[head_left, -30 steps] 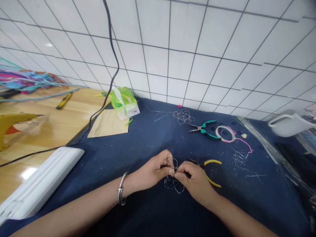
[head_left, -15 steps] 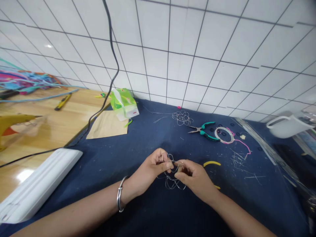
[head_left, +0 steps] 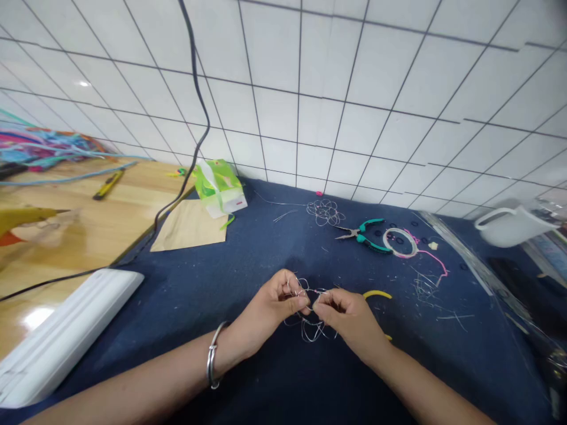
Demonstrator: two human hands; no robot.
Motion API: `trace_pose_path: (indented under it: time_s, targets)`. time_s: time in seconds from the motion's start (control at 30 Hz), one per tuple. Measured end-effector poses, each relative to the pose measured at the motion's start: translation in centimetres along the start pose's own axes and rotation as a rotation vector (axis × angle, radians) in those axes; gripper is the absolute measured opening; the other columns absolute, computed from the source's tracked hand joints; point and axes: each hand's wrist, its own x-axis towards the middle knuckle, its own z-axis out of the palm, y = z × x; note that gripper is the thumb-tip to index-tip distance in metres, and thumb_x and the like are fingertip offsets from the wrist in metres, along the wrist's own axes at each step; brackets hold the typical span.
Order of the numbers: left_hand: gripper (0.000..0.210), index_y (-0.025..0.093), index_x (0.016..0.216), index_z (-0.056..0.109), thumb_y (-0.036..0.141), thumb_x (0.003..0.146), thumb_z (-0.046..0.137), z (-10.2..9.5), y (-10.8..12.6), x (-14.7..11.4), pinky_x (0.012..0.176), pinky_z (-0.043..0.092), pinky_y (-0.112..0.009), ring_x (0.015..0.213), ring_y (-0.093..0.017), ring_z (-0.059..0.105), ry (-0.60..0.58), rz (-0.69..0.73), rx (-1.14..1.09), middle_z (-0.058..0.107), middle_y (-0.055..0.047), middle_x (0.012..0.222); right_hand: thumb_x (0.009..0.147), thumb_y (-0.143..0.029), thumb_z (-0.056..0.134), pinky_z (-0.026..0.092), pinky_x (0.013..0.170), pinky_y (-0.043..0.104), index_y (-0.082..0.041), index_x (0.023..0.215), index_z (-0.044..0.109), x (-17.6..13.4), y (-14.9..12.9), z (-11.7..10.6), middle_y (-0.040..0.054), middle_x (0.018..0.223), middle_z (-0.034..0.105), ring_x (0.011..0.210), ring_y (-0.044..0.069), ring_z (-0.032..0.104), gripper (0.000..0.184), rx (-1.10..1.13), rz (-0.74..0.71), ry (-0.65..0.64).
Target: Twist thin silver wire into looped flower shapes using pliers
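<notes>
Between my two hands is a piece of thin silver wire [head_left: 313, 332] bent into several loops like petals. My left hand [head_left: 275, 304], with a silver bangle [head_left: 212, 359] at the wrist, pinches the wire between thumb and fingers. My right hand [head_left: 348, 316] grips the same wire from the other side, fingertips close to the left thumb. A tiny pinkish spot shows on the wire between them. Partly hidden behind my right hand lies a tool with yellow handles [head_left: 377, 293]. A similar looped wire flower [head_left: 325, 212] lies farther back on the dark blue cloth.
Teal-handled pliers [head_left: 365, 235], a wire coil [head_left: 400, 242] and wire scraps [head_left: 425, 286] lie to the right. A white pitcher [head_left: 509, 227] stands far right. At left are a white power bank-like box [head_left: 75, 330], brown paper [head_left: 190, 227], a green packet [head_left: 220, 186] and a yellow cutter [head_left: 108, 184].
My fingertips have shifted slightly on the wire, and the loops below have turned a little. The whole view has moved slightly; both hands keep their grip.
</notes>
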Motion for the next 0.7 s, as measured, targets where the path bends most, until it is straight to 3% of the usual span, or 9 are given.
trace_pose_path:
  time_s: [0.3,0.43,0.57,0.7]
  targets:
    - [0.012,0.018,0.081,0.045,0.013,0.08,0.056,-0.34,-0.16,-0.02,0.056,0.037,-0.023,0.06,-0.009,0.05,-0.051,0.072,0.213,0.053,0.004,0.066,0.077,-0.022,0.054,0.032,0.052,0.021,-0.017,0.063,0.051,-0.09,-0.26,0.26,-0.0049,0.059,0.041,0.056,0.008,0.036,0.015,-0.044,-0.038,0.048]
    - [0.014,0.018,0.081,0.044,0.017,0.08,0.058,-0.25,-0.19,-0.09,0.061,0.039,-0.024,0.063,-0.009,0.052,0.005,0.045,0.112,0.054,0.004,0.068,0.076,-0.023,0.057,0.033,0.053,0.021,-0.018,0.074,0.055,0.07,-0.14,-0.1,-0.0049,0.062,0.044,0.056,0.008,0.038,0.006,0.049,0.007,0.001]
    - [0.018,0.018,0.082,0.044,0.021,0.079,0.061,-0.54,-0.3,0.06,0.065,0.04,-0.023,0.067,-0.009,0.054,0.102,0.028,-0.008,0.053,0.004,0.07,0.078,-0.029,0.058,0.039,0.058,0.023,-0.02,0.093,0.056,0.08,0.06,-0.61,-0.0023,0.072,0.053,0.063,0.01,0.048,0.017,0.218,0.025,-0.013]
    - [0.019,0.018,0.082,0.045,0.021,0.078,0.063,-0.8,-0.3,0.22,0.064,0.041,-0.023,0.066,-0.009,0.054,0.128,0.018,-0.043,0.053,0.004,0.07,0.086,-0.035,0.047,0.04,0.056,0.024,-0.018,0.087,0.058,0.18,0.22,-0.71,0.0017,0.076,0.058,0.062,0.011,0.052,0.02,0.288,-0.008,0.041]
